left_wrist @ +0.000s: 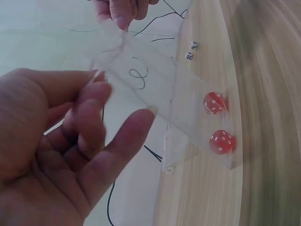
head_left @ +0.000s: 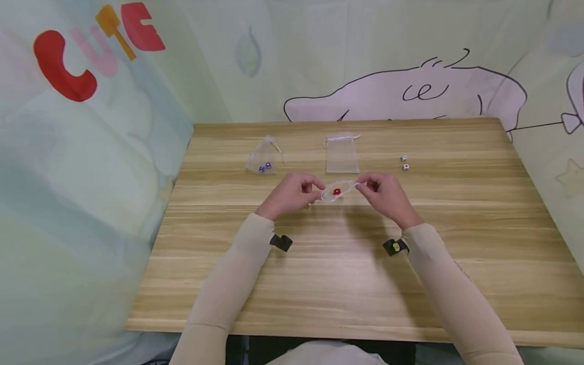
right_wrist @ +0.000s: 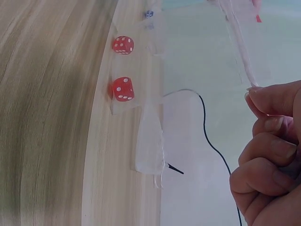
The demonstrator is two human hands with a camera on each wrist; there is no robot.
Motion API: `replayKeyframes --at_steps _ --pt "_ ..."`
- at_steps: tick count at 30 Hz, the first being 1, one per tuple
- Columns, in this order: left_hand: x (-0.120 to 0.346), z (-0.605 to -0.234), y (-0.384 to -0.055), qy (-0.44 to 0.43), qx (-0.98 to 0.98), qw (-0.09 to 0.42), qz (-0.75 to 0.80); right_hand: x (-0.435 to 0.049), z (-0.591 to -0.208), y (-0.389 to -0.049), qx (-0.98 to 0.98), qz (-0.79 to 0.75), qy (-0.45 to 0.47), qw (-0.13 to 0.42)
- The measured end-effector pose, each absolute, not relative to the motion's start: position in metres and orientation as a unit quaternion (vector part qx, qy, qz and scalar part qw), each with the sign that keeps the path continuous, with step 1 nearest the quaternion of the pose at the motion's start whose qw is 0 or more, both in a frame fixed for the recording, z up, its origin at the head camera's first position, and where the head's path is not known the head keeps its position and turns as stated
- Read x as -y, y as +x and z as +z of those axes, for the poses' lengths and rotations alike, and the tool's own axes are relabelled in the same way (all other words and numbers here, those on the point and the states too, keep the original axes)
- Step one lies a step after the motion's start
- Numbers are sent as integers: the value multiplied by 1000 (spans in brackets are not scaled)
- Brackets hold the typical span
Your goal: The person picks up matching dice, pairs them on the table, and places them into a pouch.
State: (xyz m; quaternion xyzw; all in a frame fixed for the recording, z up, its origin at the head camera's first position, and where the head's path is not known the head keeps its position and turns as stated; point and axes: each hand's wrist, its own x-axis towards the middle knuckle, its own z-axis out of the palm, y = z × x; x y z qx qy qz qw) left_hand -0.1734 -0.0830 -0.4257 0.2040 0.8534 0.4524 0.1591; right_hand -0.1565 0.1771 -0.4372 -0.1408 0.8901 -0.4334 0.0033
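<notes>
Between the two hands hangs a sheer white drawstring bag (head_left: 345, 187). Two red dice with white dots lie at its bottom, an upper die (left_wrist: 214, 103) and a lower die (left_wrist: 222, 142) in the left wrist view. My left hand (head_left: 296, 192) holds the left side of the bag's mouth by its string, the thumb standing apart from the fingers in the left wrist view. With thumb and index finger, my right hand (head_left: 382, 196) pinches the ribbon (right_wrist: 244, 56) on the right side. The bag's mouth is gathered narrow in the left wrist view.
Behind the left hand stands a sheer bag (head_left: 264, 152) with two blue dice (head_left: 264, 167) in it. A flat sheer bag (head_left: 342, 154) lies at the middle back. To its right are two white dice (head_left: 404, 162). Everything is on a wooden table (head_left: 319, 284) against printed cloth walls.
</notes>
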Motion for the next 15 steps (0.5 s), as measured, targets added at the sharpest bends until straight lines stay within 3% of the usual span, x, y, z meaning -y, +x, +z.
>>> replayKeyframes --at_steps 15 --pt "92 -432 -172 174 -848 64 497 -181 -436 -155 -893 -429 -134 7"
